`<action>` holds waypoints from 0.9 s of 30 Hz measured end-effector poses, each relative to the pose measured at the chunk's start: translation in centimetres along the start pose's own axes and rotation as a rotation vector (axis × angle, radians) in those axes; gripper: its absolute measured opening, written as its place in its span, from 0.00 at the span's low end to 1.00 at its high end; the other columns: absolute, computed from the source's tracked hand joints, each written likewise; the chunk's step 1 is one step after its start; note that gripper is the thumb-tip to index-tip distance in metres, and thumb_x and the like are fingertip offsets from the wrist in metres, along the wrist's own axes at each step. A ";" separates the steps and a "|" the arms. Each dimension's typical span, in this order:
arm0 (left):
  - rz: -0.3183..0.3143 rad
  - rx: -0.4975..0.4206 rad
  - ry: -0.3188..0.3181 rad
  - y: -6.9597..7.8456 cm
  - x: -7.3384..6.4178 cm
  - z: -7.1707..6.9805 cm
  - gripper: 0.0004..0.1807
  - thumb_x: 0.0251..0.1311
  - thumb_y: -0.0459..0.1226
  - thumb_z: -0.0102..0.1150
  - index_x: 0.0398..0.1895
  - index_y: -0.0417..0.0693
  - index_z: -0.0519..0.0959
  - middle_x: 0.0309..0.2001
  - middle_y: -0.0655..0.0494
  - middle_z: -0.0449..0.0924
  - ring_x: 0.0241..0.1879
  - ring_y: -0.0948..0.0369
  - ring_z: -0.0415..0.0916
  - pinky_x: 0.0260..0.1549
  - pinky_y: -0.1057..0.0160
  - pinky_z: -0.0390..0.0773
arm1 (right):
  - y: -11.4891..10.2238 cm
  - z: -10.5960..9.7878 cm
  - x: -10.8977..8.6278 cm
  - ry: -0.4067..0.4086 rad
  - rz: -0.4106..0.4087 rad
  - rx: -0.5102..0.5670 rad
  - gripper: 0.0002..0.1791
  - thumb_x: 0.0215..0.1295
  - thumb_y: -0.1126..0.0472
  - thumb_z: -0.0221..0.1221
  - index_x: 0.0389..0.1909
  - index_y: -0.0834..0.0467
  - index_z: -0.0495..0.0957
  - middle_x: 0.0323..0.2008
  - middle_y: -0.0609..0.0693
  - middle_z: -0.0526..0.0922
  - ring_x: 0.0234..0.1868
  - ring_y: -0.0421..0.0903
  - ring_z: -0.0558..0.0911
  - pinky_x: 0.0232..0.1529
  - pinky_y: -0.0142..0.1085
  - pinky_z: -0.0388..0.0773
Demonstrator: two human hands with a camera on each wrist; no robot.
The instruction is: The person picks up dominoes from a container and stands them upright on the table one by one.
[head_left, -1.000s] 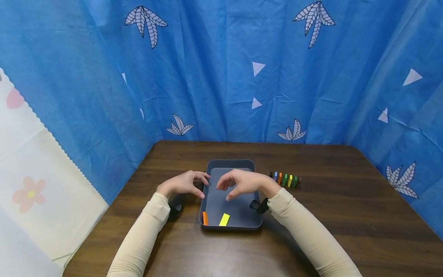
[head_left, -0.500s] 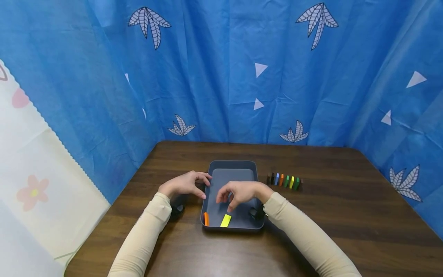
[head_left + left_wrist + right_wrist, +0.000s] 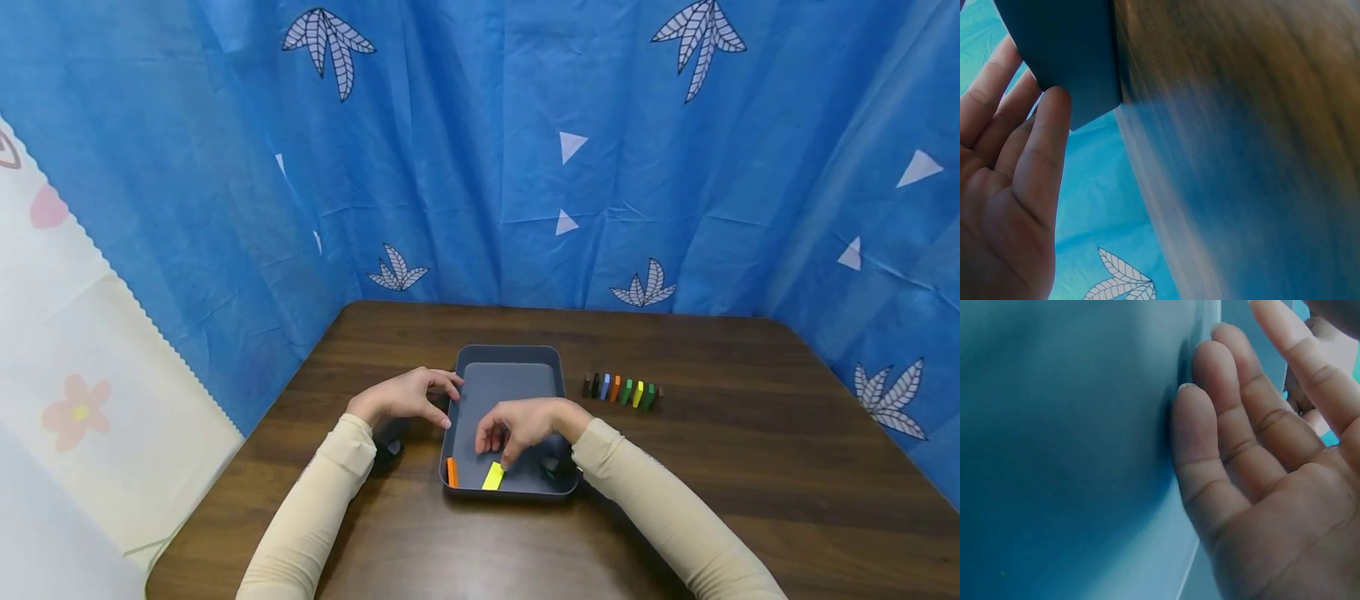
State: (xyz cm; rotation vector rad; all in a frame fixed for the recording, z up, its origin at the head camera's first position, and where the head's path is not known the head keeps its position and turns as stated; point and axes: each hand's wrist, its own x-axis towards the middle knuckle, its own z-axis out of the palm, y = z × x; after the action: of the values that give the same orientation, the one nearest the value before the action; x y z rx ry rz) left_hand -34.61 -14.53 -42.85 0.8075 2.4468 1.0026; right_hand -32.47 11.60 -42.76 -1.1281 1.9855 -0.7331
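A dark grey rectangular tray point(image 3: 510, 357) lies on the table. My left hand point(image 3: 408, 396) is at its left rim; in the left wrist view my relaxed fingers point(image 3: 1054, 125) appear against the tray's outer wall point(image 3: 1072, 56). Inside the tray, my right hand point(image 3: 528, 425) is lowered over the floor, thumb beside a flat yellow domino-like block point(image 3: 492, 477). Whether the thumb touches that block is unclear. Loosely bent right fingers point(image 3: 1194, 425) come close to the tray surface in the right wrist view, with nothing between them. An orange block point(image 3: 452, 472) stands along the tray's near-left corner.
Right of the tray, several small coloured blocks point(image 3: 626, 392) stand in a row on the brown wooden table point(image 3: 750, 467). A blue curtain point(image 3: 525, 167) hangs behind the table, and a white flowered cloth point(image 3: 90, 350) is at the left.
My right hand has moved down and toward the near side of the tray, closer to the yellow block. The left hand has stayed at the tray's left rim. The view has shifted slightly.
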 end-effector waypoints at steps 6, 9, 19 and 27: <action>0.018 0.006 0.000 -0.1 0.2 -0.1 0.19 0.51 0.40 0.77 0.46 0.49 0.84 0.70 0.50 0.71 0.72 0.49 0.65 0.68 0.47 0.70 | 0.1 0.2 0.2 -0.021 0.009 -0.056 0.19 0.56 0.72 0.69 0.48 0.58 0.82 0.40 0.44 0.80 0.40 0.36 0.75 0.47 0.26 0.75; 0.013 0.004 0.000 0.0 0.2 -0.1 0.19 0.51 0.40 0.77 0.46 0.49 0.84 0.70 0.50 0.71 0.72 0.48 0.66 0.68 0.46 0.70 | 0.1 0.4 0.2 -0.017 0.019 -0.061 0.18 0.56 0.73 0.68 0.48 0.57 0.82 0.38 0.42 0.79 0.39 0.36 0.74 0.46 0.26 0.74; -0.005 -0.004 0.000 0.2 0.0 0.1 0.19 0.53 0.39 0.76 0.48 0.47 0.83 0.71 0.50 0.70 0.72 0.47 0.65 0.68 0.46 0.70 | 0.3 1.0 0.5 -0.009 0.063 -0.081 0.15 0.56 0.72 0.69 0.41 0.52 0.83 0.33 0.40 0.76 0.36 0.35 0.72 0.40 0.26 0.72; -0.003 0.000 0.000 0.2 0.0 0.1 0.19 0.53 0.39 0.76 0.48 0.46 0.83 0.71 0.49 0.70 0.71 0.46 0.65 0.68 0.45 0.70 | 0.3 1.1 0.4 0.014 0.081 -0.132 0.14 0.55 0.71 0.70 0.35 0.49 0.84 0.33 0.39 0.74 0.34 0.35 0.71 0.38 0.25 0.70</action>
State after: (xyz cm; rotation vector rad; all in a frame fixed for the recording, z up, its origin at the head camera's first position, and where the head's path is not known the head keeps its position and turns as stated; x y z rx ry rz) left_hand -34.52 -14.32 -42.78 0.8030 2.4476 1.0015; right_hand -31.81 11.25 -43.72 -1.1136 2.1044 -0.5770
